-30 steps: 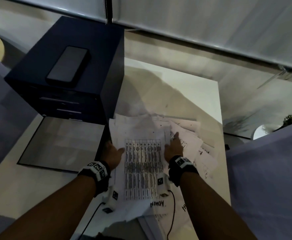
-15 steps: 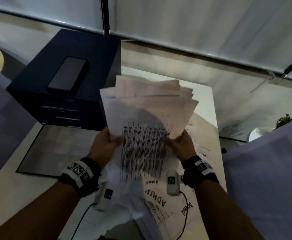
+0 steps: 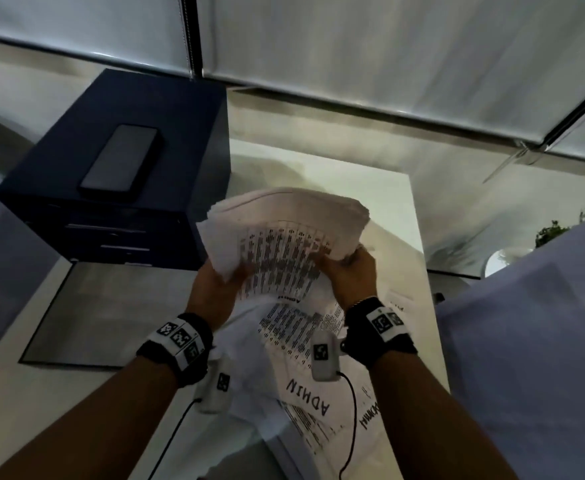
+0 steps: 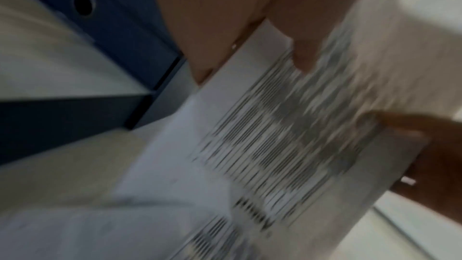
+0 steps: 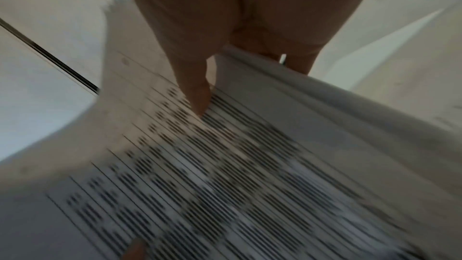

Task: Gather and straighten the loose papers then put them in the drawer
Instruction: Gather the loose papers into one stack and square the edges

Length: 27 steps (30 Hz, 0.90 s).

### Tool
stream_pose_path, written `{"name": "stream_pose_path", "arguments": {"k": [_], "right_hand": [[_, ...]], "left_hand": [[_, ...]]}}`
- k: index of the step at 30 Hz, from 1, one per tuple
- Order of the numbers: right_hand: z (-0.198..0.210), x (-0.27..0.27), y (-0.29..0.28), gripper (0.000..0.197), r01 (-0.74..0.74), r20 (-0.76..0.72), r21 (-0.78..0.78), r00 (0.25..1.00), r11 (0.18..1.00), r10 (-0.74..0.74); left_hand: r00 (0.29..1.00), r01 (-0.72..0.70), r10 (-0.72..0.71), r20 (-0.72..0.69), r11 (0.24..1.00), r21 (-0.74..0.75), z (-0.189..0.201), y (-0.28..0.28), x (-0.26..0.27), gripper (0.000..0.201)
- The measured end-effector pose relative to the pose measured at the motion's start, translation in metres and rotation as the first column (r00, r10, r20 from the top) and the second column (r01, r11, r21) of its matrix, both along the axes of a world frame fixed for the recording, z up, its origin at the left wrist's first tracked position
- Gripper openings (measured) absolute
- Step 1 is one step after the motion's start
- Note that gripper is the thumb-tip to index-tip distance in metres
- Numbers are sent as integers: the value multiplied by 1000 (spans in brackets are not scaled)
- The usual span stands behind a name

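I hold a thick stack of white printed papers (image 3: 284,233) up off the white table (image 3: 398,202), its top bending away from me. My left hand (image 3: 214,289) grips the stack's left edge, thumb on the printed front sheet (image 4: 275,145). My right hand (image 3: 349,271) grips the right edge, thumb pressed on the print (image 5: 200,145). More loose sheets (image 3: 304,393), one lettered ADMIN, lie on the table below my wrists. The dark blue drawer cabinet (image 3: 117,188) stands at the left, its bottom drawer (image 3: 111,306) pulled out and open.
A black phone (image 3: 121,161) lies on top of the cabinet. White blinds (image 3: 388,46) hang behind the table. A pale partition (image 3: 533,358) rises at the right, with a small plant (image 3: 554,230) beyond it. The table's right edge runs close to my right arm.
The papers lay flat on the table a second ago with my hands at their sides. Both hands have gripped them and lifted the stack, whose top now curls away.
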State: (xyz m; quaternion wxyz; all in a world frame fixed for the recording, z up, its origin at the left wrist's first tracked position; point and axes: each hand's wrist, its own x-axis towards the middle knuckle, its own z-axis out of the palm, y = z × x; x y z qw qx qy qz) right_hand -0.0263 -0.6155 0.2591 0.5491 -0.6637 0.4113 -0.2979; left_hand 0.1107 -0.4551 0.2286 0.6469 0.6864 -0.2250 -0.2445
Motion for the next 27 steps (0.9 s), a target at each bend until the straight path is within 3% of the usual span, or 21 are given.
{"name": "stream_pose_path", "arguments": {"k": [2,4,6,8,10,14,16,18,22,27], "right_hand": [[-31,-3,-5,45,-18,-185,-15,983,1000,15],[-61,-14,-11,68,-1,-427,-19,904,1000,-8],[-85,-34,-16,86,110,-706,-1,703,994,-79],[-105,-53,-12,104,211,-878,45,474,977,-62],[-122,-61,-4,121,204,-929,79,370,976,-2],[-140,-57,2,135,197,-928,83,373,977,3],[-141,-56,-2,129,202,-898,108,441,973,9],[-144,-60,-8,111,263,-845,110,533,959,-49],[-128,-71,-17,28,301,-771,4,608,954,-189],[-81,-77,-27,17,220,-691,-155,673,963,-265]], "left_hand": [[995,-91,95,-38,992,84,-12,-5,1,19],[989,-150,150,9,982,116,-19,-7,13,11],[982,-166,154,105,980,112,-15,-7,27,11],[970,-176,151,190,977,124,-6,-5,40,10],[957,-183,143,254,973,139,3,-1,46,12],[964,-147,79,254,955,259,3,11,49,14],[978,-106,45,206,949,298,-1,18,50,17],[991,-52,13,135,956,290,-6,25,50,17],[999,33,-36,2,929,369,-20,33,44,25],[994,77,-33,-105,889,452,-51,35,31,30]]}}
